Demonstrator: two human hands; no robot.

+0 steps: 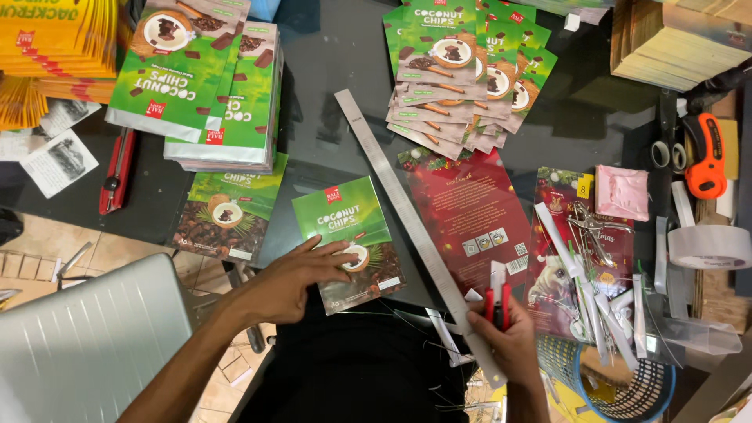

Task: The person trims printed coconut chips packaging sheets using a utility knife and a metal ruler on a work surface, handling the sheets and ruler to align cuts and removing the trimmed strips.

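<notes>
Head view: the left hand (294,278) lies flat, fingers (333,251) spread, on a green snack pouch (348,239) near the front edge of the dark counter (329,47). The right hand (501,337) has its fingers curled tight around a red box cutter (497,298), blade end pointing away from the person, just beside a long metal ruler (407,219) that runs slantwise across the counter. A red printed sheet (470,204) lies under the ruler. Stacks of green pouches (204,86) sit toward the far left corner.
</notes>
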